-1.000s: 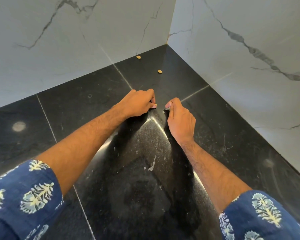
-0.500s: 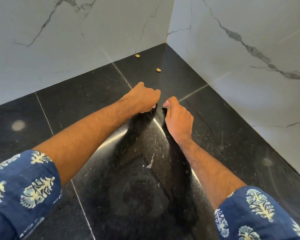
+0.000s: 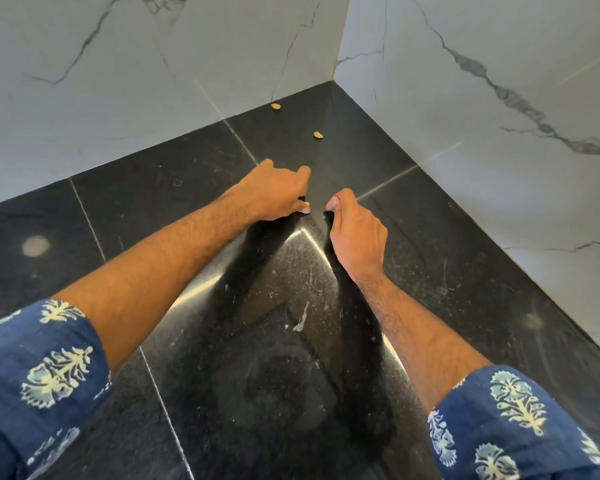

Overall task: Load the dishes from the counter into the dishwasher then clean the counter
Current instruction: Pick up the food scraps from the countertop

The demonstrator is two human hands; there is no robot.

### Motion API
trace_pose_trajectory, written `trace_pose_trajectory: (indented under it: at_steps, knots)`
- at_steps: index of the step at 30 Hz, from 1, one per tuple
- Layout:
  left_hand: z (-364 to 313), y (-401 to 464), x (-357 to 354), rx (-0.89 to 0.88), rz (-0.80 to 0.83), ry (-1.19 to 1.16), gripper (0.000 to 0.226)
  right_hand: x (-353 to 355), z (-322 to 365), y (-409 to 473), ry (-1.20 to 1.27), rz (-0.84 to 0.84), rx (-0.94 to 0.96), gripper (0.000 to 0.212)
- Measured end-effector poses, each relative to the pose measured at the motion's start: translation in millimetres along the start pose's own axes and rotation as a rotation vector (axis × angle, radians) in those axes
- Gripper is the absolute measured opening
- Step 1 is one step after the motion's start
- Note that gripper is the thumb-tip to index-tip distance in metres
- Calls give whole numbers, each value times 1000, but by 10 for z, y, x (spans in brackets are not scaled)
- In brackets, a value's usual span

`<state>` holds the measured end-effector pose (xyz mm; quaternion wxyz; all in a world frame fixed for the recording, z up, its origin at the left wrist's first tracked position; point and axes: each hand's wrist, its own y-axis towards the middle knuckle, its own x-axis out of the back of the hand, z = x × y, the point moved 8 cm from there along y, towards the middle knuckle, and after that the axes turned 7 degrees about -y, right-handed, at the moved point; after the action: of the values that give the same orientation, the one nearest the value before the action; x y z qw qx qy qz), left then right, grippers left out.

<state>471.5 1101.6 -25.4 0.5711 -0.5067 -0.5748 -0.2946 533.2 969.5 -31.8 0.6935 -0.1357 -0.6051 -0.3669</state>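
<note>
— How many bits are on the surface?
— Two crumbs lie in the far corner: one right by the left wall, the other a little nearer and to the right. A third tan speck shows at the left hand's fingertips. There is also one pale smear nearer in, between the forearms.
— And the hands?
— Two, both low over the dark stone, near each other but apart. The left hand has its fingers curled down, tips bunched close around that speck; I cannot tell whether it is pinched. The right hand is loosely curled, thumb against forefinger, nothing visible in it.
— Walls?
— Two marble ones, left and right, meeting at the corner. Two blue printed sleeves, one per arm. No dishes in sight.
</note>
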Motion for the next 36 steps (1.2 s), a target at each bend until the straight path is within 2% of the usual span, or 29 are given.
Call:
trace_pose_trajectory:
  at_steps: [2,7,12,19,23,27,30,33,36]
  knots:
    - [61,-33,18,22,-41,-45,33,5,9,16,4,-3,4,16]
    - [-8,-58,68,16,-89,-17,13,-19,-1,19,0,7,-4,16]
    - [-10,-70,4,71,-49,-62,14,-19,3,25,8,5,0,17]
    - [2,-166,-31,94,-161,-275,21,-19,12,8,-5,10,8,16]
    - [-58,-142,-69,140,-185,-294,37,-5,17,4,-10,16,9,16]
    - [-99,-123,-24,199,-233,-307,25,-9,9,0,9,25,-1,15]
    - [-62,-81,-50,257,-165,-374,19,-8,3,-1,15,22,-4,16]
    - [-32,-34,-88,232,-5,-434,16,-4,4,-2,14,27,-3,16]
    - [-72,-26,-152,194,128,-389,31,6,-5,0,14,25,1,16]
